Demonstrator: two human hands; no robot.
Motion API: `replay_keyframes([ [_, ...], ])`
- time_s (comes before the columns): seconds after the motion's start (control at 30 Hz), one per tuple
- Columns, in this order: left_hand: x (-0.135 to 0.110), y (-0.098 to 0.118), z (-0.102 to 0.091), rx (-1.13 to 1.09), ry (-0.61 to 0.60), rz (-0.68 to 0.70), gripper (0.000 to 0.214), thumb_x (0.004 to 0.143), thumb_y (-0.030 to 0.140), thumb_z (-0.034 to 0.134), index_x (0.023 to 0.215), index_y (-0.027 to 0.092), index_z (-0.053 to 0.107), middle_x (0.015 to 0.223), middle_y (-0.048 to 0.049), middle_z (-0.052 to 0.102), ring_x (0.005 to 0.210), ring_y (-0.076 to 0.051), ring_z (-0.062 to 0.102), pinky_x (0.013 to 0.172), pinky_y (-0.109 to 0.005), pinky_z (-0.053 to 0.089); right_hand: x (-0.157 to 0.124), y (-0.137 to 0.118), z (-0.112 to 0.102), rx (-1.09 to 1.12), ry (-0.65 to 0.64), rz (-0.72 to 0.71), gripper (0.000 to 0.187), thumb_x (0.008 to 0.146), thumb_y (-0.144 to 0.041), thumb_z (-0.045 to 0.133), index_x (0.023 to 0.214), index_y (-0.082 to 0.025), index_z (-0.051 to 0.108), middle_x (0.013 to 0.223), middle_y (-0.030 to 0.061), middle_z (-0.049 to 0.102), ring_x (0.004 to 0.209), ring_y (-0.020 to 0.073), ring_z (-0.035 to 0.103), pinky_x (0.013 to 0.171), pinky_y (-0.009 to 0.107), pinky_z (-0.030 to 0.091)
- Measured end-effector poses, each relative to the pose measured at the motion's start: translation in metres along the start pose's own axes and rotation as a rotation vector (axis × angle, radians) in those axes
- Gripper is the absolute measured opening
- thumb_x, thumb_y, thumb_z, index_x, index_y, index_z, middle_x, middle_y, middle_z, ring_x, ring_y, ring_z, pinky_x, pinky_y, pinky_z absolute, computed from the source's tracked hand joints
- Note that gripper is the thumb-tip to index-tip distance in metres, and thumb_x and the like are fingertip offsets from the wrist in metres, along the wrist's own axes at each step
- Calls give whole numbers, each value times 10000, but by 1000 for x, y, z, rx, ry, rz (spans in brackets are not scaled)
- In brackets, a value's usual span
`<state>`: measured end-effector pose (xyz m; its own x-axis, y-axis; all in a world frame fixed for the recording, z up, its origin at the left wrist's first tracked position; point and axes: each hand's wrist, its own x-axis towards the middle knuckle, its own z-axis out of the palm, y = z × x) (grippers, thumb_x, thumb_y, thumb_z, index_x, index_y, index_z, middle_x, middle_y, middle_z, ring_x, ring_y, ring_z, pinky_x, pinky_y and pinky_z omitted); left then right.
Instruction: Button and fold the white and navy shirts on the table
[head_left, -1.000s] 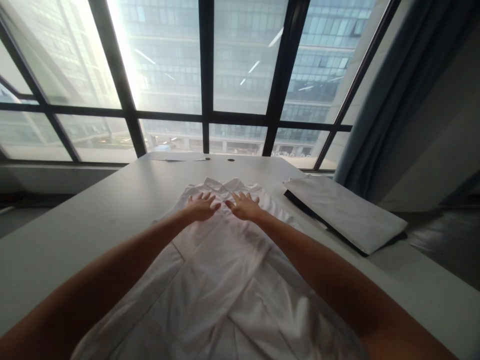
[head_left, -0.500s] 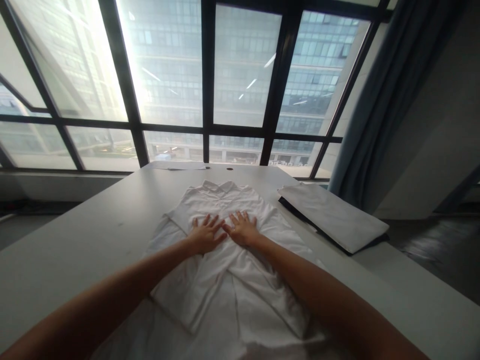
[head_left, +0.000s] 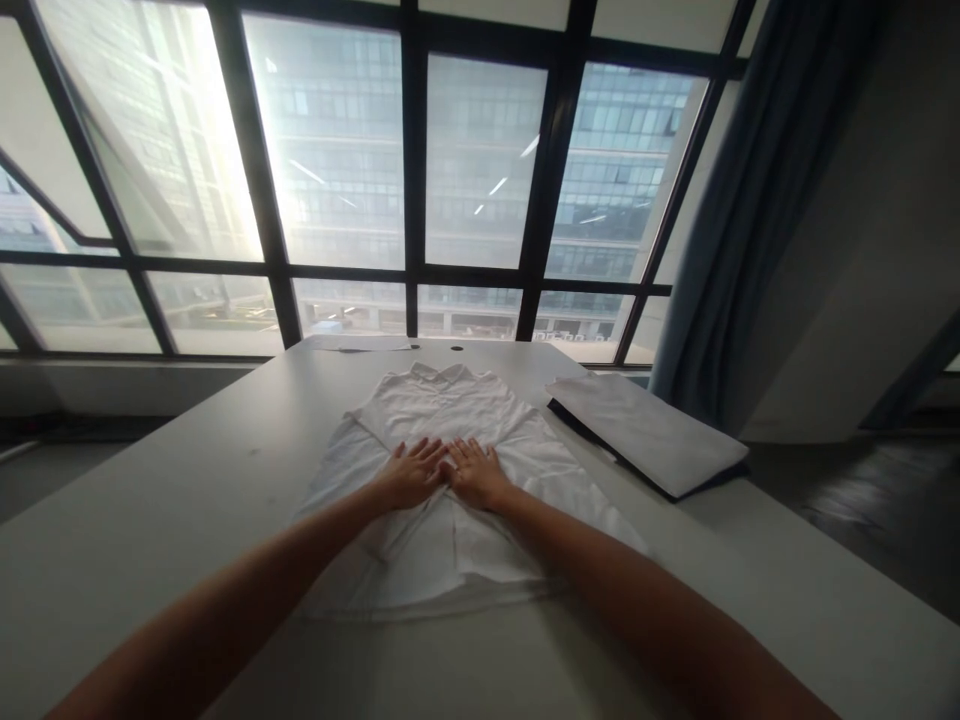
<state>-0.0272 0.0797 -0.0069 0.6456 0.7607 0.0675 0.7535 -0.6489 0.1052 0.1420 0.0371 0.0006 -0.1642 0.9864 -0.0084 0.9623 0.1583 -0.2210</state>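
Likely smoothing step: your left hand (head_left: pixel 411 477) and right hand (head_left: pixel 475 475) rest on shirt (head_left: pixel 450 405), fingers (head_left: pixel 424 452) extended, gripping nothing; next needs even pressure.

A dark window frame (head_left: pixel 414 200) spans the upper part of the view, a glass-fronted building (head_left: pixel 626 135) beyond it; a blue-grey curtain (head_left: pixel 724 250) hangs at upper right. Right of centre, a flat white piece (head_left: pixel 649 428) lies over a dark layer (head_left: pixel 649 482) on the white table (head_left: pixel 187 470)
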Motion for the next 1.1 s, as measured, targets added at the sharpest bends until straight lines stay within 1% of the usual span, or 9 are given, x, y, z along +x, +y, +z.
replay_keyframes([
  [0.17,-22,6,-9,30,-6,-30,588,1001,526,203,1515,255,296,1594,-85,216,1473,-292,165,1128,-617,160,-20,4,-5,-24,2,89,738,964,-607,180,1547,-155,214,1611,100,122,1480,310,57,1157,548,35],
  [0.37,-51,9,-10,12,14,-64,606,1001,504,206,1529,211,258,1603,-86,161,1485,-254,117,1147,-574,149,-50,25,-6,-16,164,96,630,1001,-506,175,1521,-168,290,1598,95,198,1479,248,114,1170,507,73],
  [0.47,-67,6,-14,9,71,-123,638,991,531,187,1535,202,246,1603,-85,152,1486,-239,112,1164,-531,137,-65,45,-13,4,88,231,650,991,-533,186,1535,-183,248,1609,76,154,1482,250,95,1167,531,68],
  [0.57,-86,0,-16,9,-16,-128,648,981,529,192,1528,191,272,1599,-78,172,1483,-231,136,1173,-492,138,-81,66,-16,-18,-5,279,650,990,-531,178,1538,-187,240,1615,65,126,1483,249,86,1168,530,59],
  [0.83,-118,-26,-16,20,-49,-298,669,974,479,185,1529,111,253,1597,-95,188,1483,-203,137,1186,-416,117,-105,113,-17,-66,-2,370,684,980,-577,136,1544,-200,219,1618,66,116,1486,223,72,1180,491,65],
  [0.9,-126,-35,-18,31,-39,-340,667,974,475,177,1530,114,251,1601,-97,185,1483,-200,135,1185,-402,127,-109,122,-21,-65,68,406,663,986,-548,157,1525,-180,280,1606,92,174,1478,236,128,1171,483,139],
  [0.97,-135,-43,-23,45,-21,-445,681,964,508,193,1524,130,277,1596,-119,208,1474,-238,175,1165,-431,188,-113,133,-28,-82,173,509,644,976,-521,265,1475,-131,378,1546,168,310,1425,292,285,1119,477,274],
  [1.03,-143,-50,-33,81,-2,-570,710,932,571,260,1464,122,402,1550,-174,312,1429,-309,283,1108,-465,291,-118,145,-37,-98,235,608,632,927,-500,426,1375,-60,499,1405,247,477,1294,343,468,1023,451,395],
  [1.1,-148,-55,-45,107,-2,-682,715,877,625,366,1309,94,573,1423,-237,471,1318,-365,437,1005,-463,404,-122,157,-46,-58,209,650,611,856,-500,561,1240,-26,608,1245,261,599,1154,352,581,929,406,462],
])
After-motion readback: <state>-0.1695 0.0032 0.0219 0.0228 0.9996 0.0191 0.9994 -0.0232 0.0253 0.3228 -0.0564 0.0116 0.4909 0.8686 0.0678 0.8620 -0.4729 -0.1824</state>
